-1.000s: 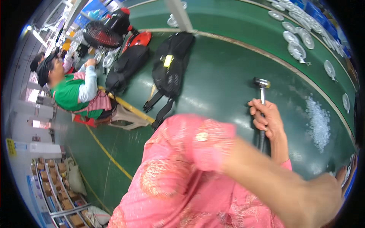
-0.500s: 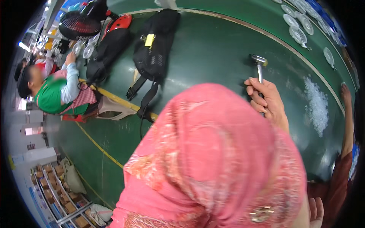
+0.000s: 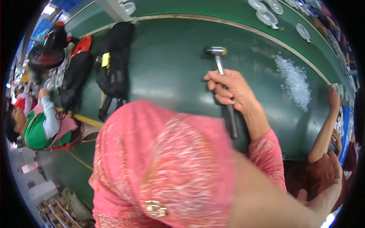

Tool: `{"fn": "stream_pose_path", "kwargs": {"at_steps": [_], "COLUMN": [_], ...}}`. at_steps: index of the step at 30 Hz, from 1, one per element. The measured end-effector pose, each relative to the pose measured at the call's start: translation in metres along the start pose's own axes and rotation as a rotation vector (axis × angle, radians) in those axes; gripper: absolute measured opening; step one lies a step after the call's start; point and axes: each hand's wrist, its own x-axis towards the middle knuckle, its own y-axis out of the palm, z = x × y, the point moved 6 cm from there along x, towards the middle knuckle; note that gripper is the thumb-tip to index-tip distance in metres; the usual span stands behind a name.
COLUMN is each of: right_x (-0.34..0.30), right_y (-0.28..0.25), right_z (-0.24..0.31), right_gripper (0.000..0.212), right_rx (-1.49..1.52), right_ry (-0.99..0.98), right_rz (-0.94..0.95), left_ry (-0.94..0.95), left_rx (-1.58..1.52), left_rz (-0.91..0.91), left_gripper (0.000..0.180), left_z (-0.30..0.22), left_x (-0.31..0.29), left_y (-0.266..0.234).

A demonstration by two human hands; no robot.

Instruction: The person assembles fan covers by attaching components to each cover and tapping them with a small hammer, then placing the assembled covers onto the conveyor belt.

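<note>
Up close, the pink sleeve (image 3: pixel 163 167) sweeps across; the left hand (image 3: pixel 323 186) is a blur low right, open or closed I can't tell. The right hand (image 3: pixel 234 91) is clenched mid-handle on the hammer (image 3: pixel 218 62), its head over the green table (image 3: pixel 167 64). I'd grip nearer the end. The sleeve's dropped since, baring the handle.

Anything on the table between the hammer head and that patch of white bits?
Nothing: in the head view, only bare green table lies between the hammer head and the white bits.

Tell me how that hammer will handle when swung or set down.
The hammer looks stiff and probably top-heavy, given its metal head on a slim shaft. The right hand grips mid-shaft, above the dark handle. Laid on the green table, it likely won't roll.
</note>
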Motion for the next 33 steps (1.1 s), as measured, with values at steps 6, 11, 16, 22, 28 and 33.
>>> {"fn": "stream_pose_path", "kwargs": {"at_steps": [6, 11, 16, 22, 28, 33], "right_x": [-0.002, 0.007, 0.006, 0.0, 0.003, 0.003], "right_y": [-0.011, 0.001, -0.005, -0.002, -0.001, 0.001], "right_z": [-0.001, -0.01, -0.011, -0.005, -0.007, -0.007], "right_gripper": [0.023, 0.02, 0.022, 0.021, 0.019, 0.018], "right_rx": [-0.071, 0.011, 0.031, 0.023, 0.027, 0.04], "right_ry": [0.011, -0.031, -0.027, -0.029, -0.03, -0.036], "right_rz": [-0.058, 0.065, 0.05, 0.057, 0.056, 0.085], "left_ry": [0.115, 0.202, 0.209, -0.07, -0.091, -0.025], "left_rx": [0.207, 0.449, 0.107, -0.895, -0.988, -0.946], "left_rz": [-0.033, -0.159, -0.582, -1.628, -1.858, -1.896], "left_gripper": [0.026, 0.026, 0.016, 0.029, 0.037, 0.039], "left_z": [0.0, 0.004, 0.03, 0.041, 0.064, 0.062], "left_x": [0.017, 0.029, -0.03, -0.162, -0.194, -0.193], "left_y": [-0.012, -0.026, -0.057, -0.061, -0.036, -0.038]}}
